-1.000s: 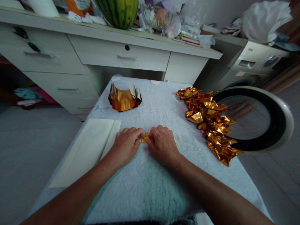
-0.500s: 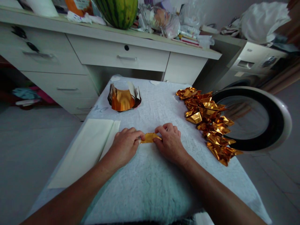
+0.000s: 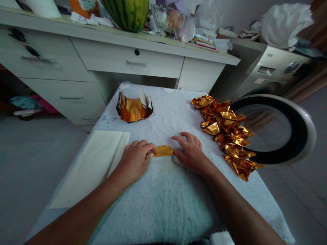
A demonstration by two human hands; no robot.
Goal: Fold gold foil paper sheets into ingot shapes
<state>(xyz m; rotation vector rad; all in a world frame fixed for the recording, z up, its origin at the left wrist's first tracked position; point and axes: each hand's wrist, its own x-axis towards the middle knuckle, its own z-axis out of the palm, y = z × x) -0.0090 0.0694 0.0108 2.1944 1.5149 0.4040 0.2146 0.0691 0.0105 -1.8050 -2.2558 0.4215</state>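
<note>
While hands [image 3: 136,158] [image 3: 192,153] touch the gold strip [image 3: 164,151], cloth [image 3: 158,197] spreads beyond its edges.

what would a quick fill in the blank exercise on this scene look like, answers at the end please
1. The small shiny strip between the left hand and the right hand is coloured ____.
2. The heap of folded pieces lies on the person's ____ side.
3. The big striped fruit on the counter is a ____.
4. The round washing machine door stands ____.

Missing words: gold; right; watermelon; open.
</note>
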